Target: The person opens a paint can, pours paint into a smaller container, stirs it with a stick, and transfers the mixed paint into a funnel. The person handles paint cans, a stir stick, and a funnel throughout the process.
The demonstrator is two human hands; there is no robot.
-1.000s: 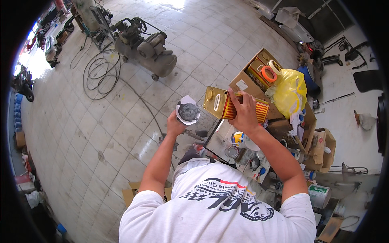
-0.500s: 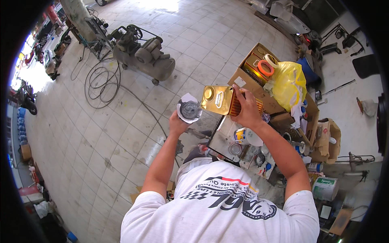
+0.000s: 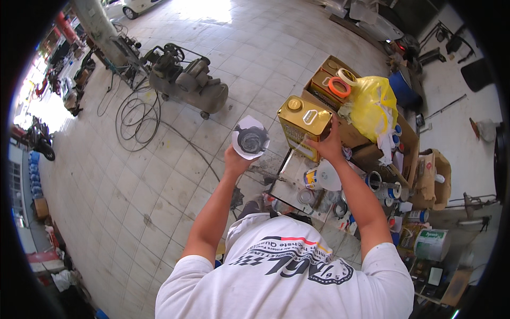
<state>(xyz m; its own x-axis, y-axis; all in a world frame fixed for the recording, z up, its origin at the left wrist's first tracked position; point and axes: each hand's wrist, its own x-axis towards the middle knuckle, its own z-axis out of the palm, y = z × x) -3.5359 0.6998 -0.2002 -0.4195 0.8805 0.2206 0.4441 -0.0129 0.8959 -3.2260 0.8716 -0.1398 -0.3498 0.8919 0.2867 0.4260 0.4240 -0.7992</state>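
Observation:
My left hand [image 3: 238, 162] is wrapped round a cup [image 3: 252, 139] with a ragged white paper-like rim and dark grey matter inside. The cup's mouth faces up, over the tiled floor. To its right, my right hand [image 3: 330, 144] grips a rectangular gold tin [image 3: 298, 126] by its near right side. A round gold cap and a carry handle show on the tin's top. The tin stands nearly upright, apart from the cup, at the far end of a cluttered worktop [image 3: 289, 166]. Whether its base rests there is hidden.
A cardboard box [image 3: 345, 125] right of the tin holds another gold tin, tape rolls [image 3: 339, 86] and a yellow plastic bag [image 3: 374, 109]. A white tub [image 3: 328, 176] and several cans crowd the worktop. An air compressor [image 3: 188, 82] and coiled hose [image 3: 137, 119] occupy the floor.
The gold tin has tipped back from a tilt towards the cup to nearly upright, and has shifted right, away from the cup. My left hand keeps the cup in nearly the same place.

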